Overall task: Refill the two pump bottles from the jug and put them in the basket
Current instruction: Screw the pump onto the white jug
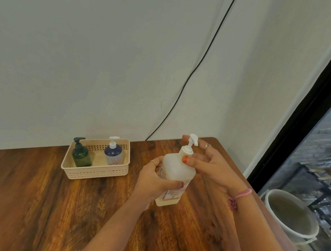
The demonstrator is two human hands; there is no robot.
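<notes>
At the bench's right side, the jug (172, 178) is gripped at its body by the left hand (156, 182) for steadiness while its pump collar is pinched by the right hand (207, 163), both pump bottles standing in the basket (95, 174).

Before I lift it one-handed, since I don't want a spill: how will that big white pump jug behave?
The jug looks mostly empty, with liquid only near its base, so probably light for its size. Its tall, narrow body may tip if pushed high up. The left hand grips the smooth plastic side, which could be slippery; the right hand is at the pump neck.
</notes>
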